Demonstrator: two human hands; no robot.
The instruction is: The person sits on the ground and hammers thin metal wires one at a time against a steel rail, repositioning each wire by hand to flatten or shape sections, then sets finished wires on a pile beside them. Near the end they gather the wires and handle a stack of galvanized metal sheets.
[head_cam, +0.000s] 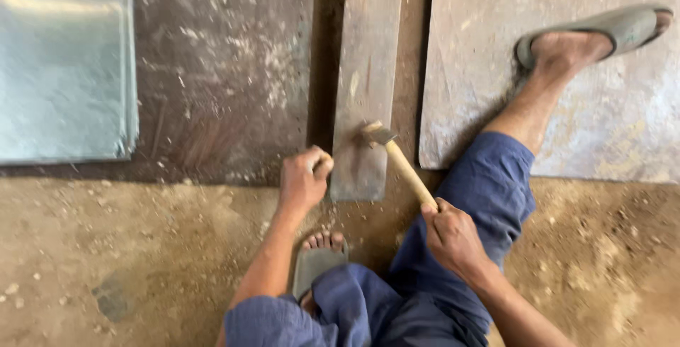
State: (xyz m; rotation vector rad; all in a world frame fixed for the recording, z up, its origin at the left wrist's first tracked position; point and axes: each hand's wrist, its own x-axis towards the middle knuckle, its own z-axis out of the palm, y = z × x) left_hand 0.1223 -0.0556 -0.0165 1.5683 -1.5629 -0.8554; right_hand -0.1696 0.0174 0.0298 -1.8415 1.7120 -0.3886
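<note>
My right hand [450, 232] grips the wooden handle of a small hammer [398, 161]; its metal head rests on a long narrow metal strip [367, 57] lying on the ground. My left hand [303, 178] is closed at the strip's near left edge, fingers curled against it. Whether it pinches something small I cannot tell. I sit on the ground in blue trousers, one sandalled foot [320, 255] tucked just below the strip's near end.
A stack of shiny grey metal sheets [64, 64] lies at the far left. A dark rusty plate [219, 71] sits left of the strip. My other foot in a grey sandal [602, 32] rests on a pale worn plate [602, 120]. Sandy dirt floor [127, 248] is nearest.
</note>
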